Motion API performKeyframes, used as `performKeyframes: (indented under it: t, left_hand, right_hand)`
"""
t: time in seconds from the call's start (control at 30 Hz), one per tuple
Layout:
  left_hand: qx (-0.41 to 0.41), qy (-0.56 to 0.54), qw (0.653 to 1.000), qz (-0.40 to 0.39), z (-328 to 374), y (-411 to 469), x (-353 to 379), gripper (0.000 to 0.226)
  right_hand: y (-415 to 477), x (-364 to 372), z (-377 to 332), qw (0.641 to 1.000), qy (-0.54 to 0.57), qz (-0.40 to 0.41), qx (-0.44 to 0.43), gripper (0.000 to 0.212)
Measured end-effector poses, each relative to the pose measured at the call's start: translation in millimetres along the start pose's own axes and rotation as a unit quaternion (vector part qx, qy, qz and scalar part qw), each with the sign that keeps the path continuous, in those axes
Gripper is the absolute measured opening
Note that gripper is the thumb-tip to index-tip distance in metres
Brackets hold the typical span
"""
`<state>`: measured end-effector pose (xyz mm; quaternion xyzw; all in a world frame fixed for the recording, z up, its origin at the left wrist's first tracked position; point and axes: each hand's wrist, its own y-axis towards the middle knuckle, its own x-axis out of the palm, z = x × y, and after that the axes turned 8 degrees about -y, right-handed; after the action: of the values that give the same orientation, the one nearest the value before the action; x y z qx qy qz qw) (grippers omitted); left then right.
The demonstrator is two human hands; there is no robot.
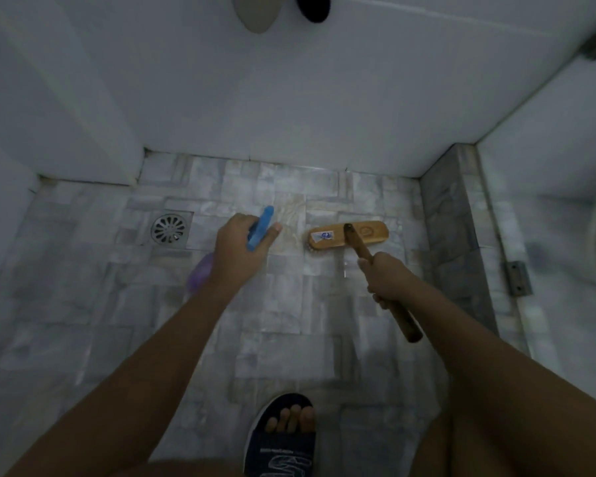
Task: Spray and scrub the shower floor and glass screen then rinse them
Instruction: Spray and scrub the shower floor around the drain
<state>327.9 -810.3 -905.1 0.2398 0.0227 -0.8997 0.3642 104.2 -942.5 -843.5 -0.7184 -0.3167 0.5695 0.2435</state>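
Observation:
My left hand grips a spray bottle with a blue trigger head pointed down at the floor; its purple body shows under my wrist. My right hand holds the wooden handle of a scrubbing brush. The brush's wooden head rests flat on the grey mosaic shower floor, just right of the nozzle. The glass screen stands along the right side behind a tiled kerb.
A round metal drain lies in the floor left of my left hand. White tiled walls close the back and left. A metal hinge sits on the screen's edge. My foot in a dark slipper stands at the bottom centre.

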Motion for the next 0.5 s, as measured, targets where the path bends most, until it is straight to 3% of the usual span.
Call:
performKeyframes:
  t: [0.13, 0.27, 0.4, 0.5]
  left_hand:
    - [0.011, 0.021, 1.0, -0.008, 10, -10, 26, 0.049]
    - [-0.007, -0.064, 0.998, -0.025, 24, -12, 50, 0.064]
    - [0.008, -0.049, 0.994, -0.099, 41, -14, 81, 0.061]
    - [0.002, -0.054, 0.988, -0.143, 51, -5, 98, 0.059]
  right_hand:
    - [-12, -12, 26, 0.997, -0.063, 0.032, 0.023, 0.03]
    - [-17, -10, 45, 0.996, -0.077, 0.019, 0.034, 0.027]
    - [-23, -14, 56, 0.998, -0.06, 0.006, 0.035, 0.037]
    - [-29, -19, 64, 0.996, -0.087, 0.022, 0.012, 0.025]
